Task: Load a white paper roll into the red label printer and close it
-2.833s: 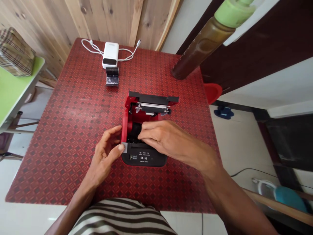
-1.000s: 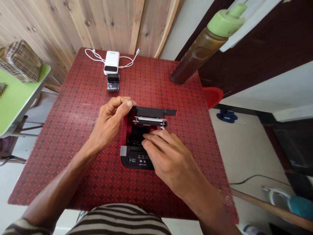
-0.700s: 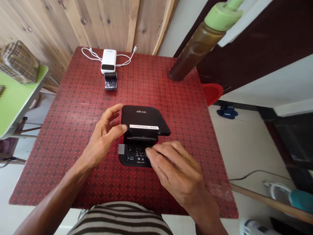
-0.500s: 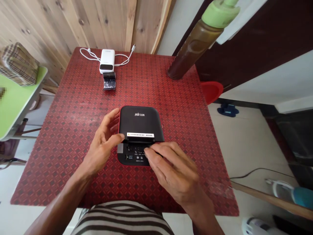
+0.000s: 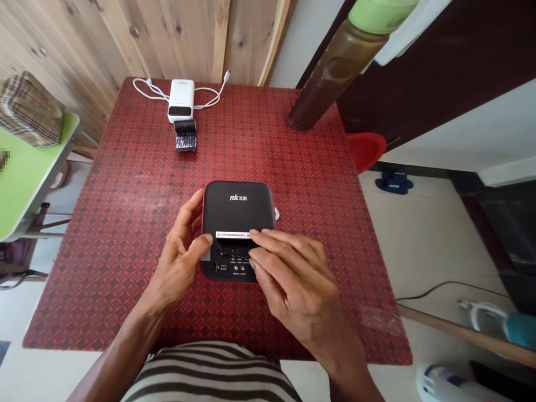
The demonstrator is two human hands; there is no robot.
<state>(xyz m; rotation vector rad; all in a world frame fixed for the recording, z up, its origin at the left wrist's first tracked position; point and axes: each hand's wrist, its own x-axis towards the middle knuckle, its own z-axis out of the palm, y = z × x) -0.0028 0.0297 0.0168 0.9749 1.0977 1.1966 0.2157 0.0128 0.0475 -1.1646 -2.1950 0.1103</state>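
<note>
A small black-topped, red-sided device (image 5: 238, 209), which looks like a receipt printer, lies on the table in front of me. A white warning label and a dark slot cross its top, with small buttons below. My left hand (image 5: 178, 251) grips its left side, thumb on the top edge and fingers along the side. Bent over the near right part, my right hand (image 5: 295, 268) has its fingertips at the label's right end and beside the slot. That hand hides the near right corner. A small white piece (image 5: 277, 214) shows at the right side.
A white power bank (image 5: 181, 99) with a looped cable stands at the back, a small black roll-like piece (image 5: 185, 135) before it. A tall brown bottle with a green cap (image 5: 335, 72) stands back right. A red stool (image 5: 366, 151) is beside the red patterned table (image 5: 318, 184).
My right fingertips have shifted, one now resting on the label's right end, and the raised lid edge looks lower. The white piece at the right side shows more. The view has shifted slightly.
</note>
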